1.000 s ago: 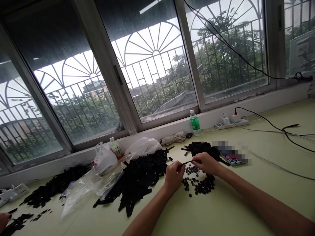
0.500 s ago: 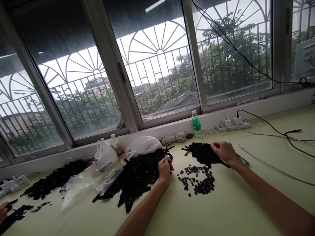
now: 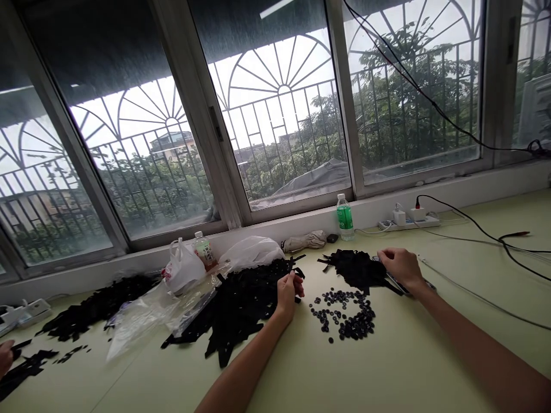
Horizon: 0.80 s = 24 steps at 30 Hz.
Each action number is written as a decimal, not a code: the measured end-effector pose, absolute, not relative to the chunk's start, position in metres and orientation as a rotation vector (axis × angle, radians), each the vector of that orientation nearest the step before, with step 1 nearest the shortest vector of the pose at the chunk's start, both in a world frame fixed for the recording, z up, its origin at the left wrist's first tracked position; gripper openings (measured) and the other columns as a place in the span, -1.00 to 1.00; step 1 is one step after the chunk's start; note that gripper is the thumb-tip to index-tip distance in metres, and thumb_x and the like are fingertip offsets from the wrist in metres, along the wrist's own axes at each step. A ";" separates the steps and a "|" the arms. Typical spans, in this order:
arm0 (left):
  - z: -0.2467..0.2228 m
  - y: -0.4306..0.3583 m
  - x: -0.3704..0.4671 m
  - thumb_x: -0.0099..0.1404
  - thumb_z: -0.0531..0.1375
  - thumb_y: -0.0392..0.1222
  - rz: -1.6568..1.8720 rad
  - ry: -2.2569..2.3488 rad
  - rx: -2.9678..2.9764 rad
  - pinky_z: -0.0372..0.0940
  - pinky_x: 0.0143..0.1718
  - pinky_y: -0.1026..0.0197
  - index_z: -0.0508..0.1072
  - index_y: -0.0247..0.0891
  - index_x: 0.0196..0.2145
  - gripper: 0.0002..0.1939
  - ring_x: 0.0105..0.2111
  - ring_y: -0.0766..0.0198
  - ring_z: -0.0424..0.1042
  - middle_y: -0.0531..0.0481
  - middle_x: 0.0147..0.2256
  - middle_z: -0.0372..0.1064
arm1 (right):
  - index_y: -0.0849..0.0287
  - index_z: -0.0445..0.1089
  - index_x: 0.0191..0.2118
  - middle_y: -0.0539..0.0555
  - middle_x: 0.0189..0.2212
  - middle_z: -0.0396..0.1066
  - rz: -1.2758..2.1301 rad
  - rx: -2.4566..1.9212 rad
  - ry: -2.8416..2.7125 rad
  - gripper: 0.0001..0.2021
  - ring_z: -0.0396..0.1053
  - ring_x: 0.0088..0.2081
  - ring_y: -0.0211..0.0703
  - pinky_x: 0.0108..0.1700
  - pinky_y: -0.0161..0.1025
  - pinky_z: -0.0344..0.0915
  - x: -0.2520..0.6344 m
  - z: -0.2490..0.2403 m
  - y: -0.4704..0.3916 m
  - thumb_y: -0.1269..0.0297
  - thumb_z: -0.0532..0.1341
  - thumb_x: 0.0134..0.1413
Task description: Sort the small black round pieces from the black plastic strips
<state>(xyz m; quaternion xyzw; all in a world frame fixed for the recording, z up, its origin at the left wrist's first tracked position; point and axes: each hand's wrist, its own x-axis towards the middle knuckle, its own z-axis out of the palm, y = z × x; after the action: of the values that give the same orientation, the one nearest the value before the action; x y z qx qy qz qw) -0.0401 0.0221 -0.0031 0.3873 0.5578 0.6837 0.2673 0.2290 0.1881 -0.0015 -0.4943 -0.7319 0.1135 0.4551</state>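
Head: bottle (image 3: 345, 218) behind black strips (image 3: 355, 268)

On the pale green desk (image 3: 387, 373), the person's left grip (image 3: 287, 295) is curled at the right edge of a large heap of black strips (image 3: 241, 304); whether it pinches one is unclear. The right grip (image 3: 401, 267), fingers bent, is just beside a smaller black heap (image 3: 357, 268), above a mostly hidden flat device (image 3: 429, 285). Small dark discs (image 3: 361, 326) lie scattered between the forearms. Behind, a green-labelled bottle (image 3: 345, 218) stands upright near a power strip (image 3: 408, 222), below barred windows (image 3: 284, 126). At far left shows another person's hand (image 3: 6, 357).
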 end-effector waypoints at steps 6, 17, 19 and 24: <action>0.005 0.021 -0.057 0.13 0.09 0.12 1.901 1.738 1.144 0.07 -0.74 0.34 0.32 -0.30 -0.64 -0.58 -0.78 0.42 0.13 0.12 -0.76 0.13 | 0.13 0.49 -0.48 0.14 -0.49 0.53 0.288 -1.152 -1.892 -0.67 0.44 -0.41 -0.03 -0.42 -0.29 0.21 0.221 -0.001 0.180 0.12 0.04 0.04; 0.009 0.011 -0.093 0.12 0.09 0.00 1.751 2.142 1.353 0.09 -0.63 0.32 0.30 -0.25 -0.68 -0.66 -0.71 0.33 0.23 0.07 -0.72 0.21 | 0.21 0.49 -0.25 0.17 -0.31 0.47 0.096 -0.953 -2.293 -0.71 0.33 -0.17 0.02 -0.16 -0.19 0.23 0.199 -0.014 0.171 0.24 0.06 0.08; 0.007 0.010 -0.096 0.10 0.10 -0.07 1.696 2.286 1.391 0.03 -0.61 0.31 0.23 -0.24 -0.73 -0.67 -0.69 0.33 0.20 0.08 -0.74 0.16 | 0.22 0.49 -0.23 0.19 -0.30 0.46 0.078 -0.989 -2.343 -0.72 0.33 -0.18 0.02 -0.16 -0.17 0.22 0.198 -0.021 0.175 0.28 0.06 0.08; 0.000 0.011 -0.099 0.03 0.10 -0.23 1.558 2.620 1.415 -0.15 -0.57 0.27 0.08 -0.22 -0.79 -0.67 -0.67 0.32 0.07 0.10 -0.75 0.00 | 0.21 0.49 -0.23 0.18 -0.28 0.45 0.084 -1.043 -2.397 -0.74 0.33 -0.19 0.00 -0.18 -0.19 0.23 0.198 -0.030 0.182 0.33 0.06 0.09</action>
<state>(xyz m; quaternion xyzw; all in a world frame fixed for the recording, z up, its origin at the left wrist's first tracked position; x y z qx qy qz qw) -0.0989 0.0111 0.0004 0.4186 0.7749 0.4608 -0.1094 0.1982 0.1816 -0.0302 -0.3852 -0.8849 0.0311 0.2601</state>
